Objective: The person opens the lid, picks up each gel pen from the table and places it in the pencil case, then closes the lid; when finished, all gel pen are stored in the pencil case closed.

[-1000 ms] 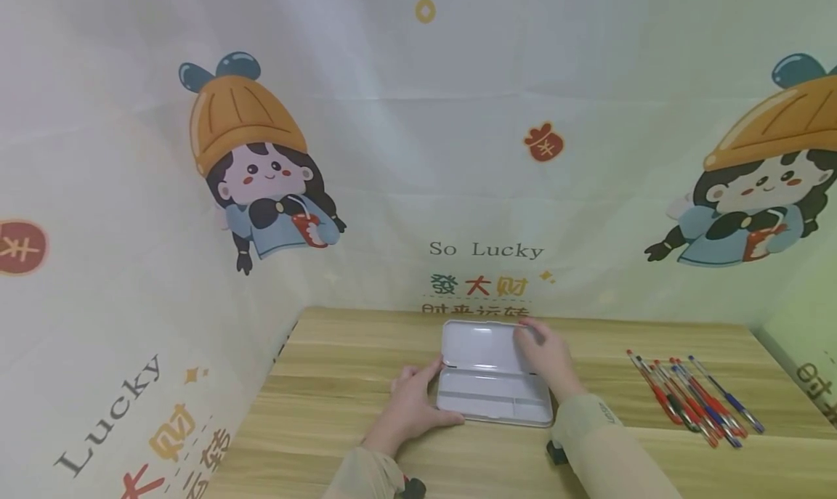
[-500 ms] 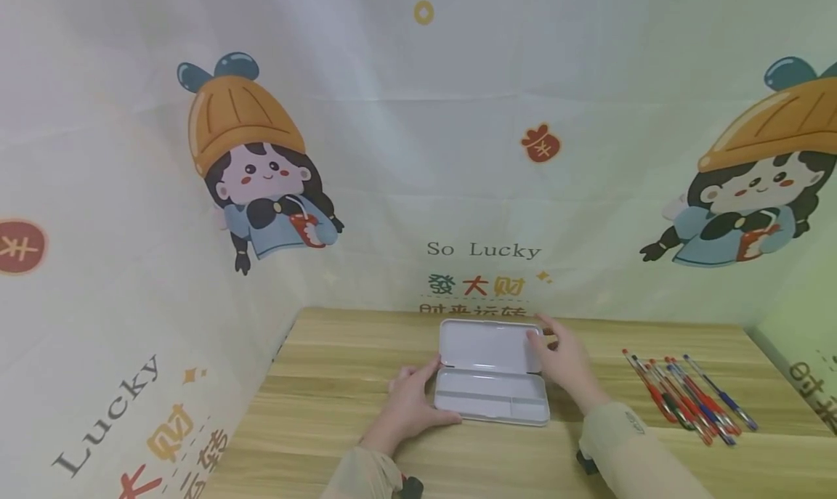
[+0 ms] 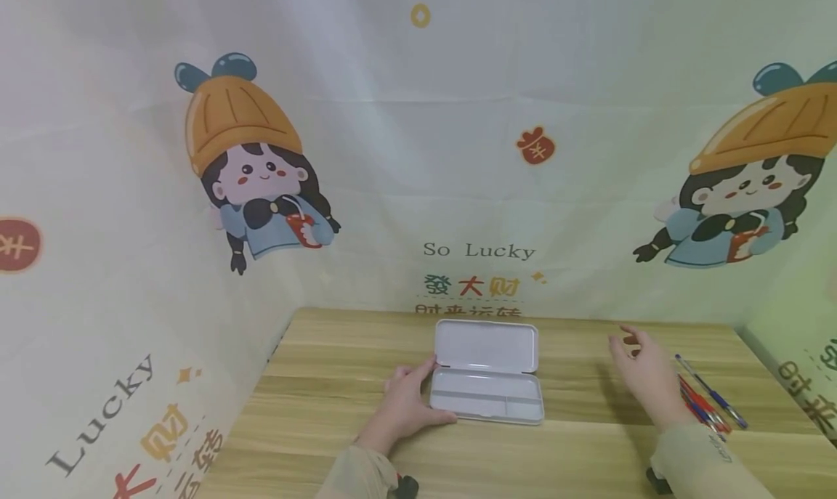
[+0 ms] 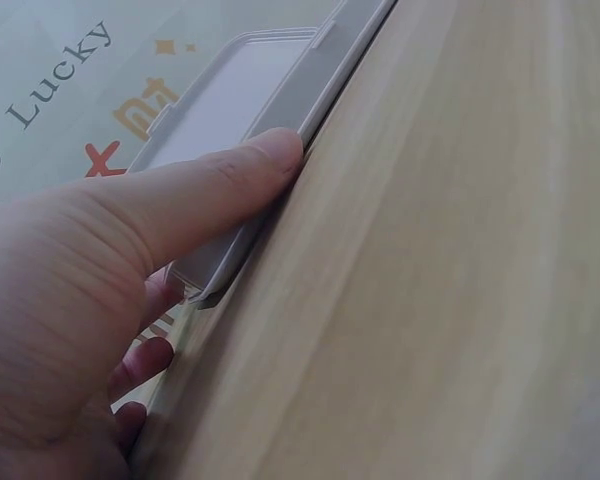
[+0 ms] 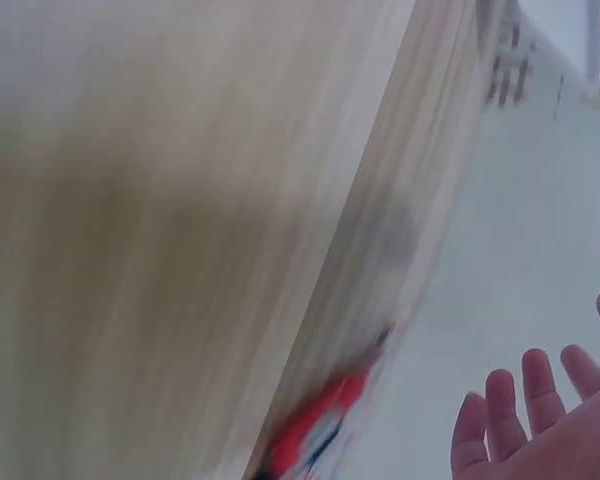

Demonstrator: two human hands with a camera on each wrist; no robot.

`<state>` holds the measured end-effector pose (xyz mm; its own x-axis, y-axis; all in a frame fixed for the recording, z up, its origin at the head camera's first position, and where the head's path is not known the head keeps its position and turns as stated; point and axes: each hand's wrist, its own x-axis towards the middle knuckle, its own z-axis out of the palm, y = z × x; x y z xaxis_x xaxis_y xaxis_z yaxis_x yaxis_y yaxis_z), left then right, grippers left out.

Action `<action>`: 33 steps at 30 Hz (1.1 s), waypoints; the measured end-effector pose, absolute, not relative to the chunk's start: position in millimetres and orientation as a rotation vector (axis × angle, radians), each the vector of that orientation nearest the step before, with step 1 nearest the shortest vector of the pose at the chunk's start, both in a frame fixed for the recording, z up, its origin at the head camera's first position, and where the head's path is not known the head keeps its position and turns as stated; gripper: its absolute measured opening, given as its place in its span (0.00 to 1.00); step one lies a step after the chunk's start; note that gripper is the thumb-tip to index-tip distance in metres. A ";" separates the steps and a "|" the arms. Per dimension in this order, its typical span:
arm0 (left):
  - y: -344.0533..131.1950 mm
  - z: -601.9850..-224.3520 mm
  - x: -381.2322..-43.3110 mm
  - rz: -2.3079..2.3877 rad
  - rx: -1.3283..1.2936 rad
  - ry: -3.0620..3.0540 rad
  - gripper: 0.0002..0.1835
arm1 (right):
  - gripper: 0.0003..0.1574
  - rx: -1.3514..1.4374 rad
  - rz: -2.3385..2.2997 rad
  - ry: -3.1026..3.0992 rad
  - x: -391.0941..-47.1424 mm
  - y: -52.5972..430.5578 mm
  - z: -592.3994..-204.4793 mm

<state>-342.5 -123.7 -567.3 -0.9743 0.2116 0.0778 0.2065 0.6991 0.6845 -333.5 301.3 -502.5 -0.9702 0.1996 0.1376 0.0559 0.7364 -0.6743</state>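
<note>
The left hand grips the left end of an open, pale pencil case, point(image 3: 486, 370) thumb on its near edge, mid-counter, point(image 3: 562, 455) as the right hand, point(image 3: 644, 368) fingers loosely bent around nothing, hovers just left of partly hidden red and blue gel pens. point(image 3: 718, 399) The step appears to be a reach toward the pens; the next move would call for lowering and pinching one.
</note>
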 end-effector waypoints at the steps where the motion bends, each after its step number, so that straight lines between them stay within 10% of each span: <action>1: -123.8 -567.0 -342.7 1.167 0.356 2.888 0.69 | 0.46 -0.227 1.045 -2.733 -331.3 309.4 -502.4; 33: -123.0 -564.6 -341.0 1.158 0.387 2.882 0.67 | 0.38 -0.745 0.572 -3.023 -288.2 418.1 -522.3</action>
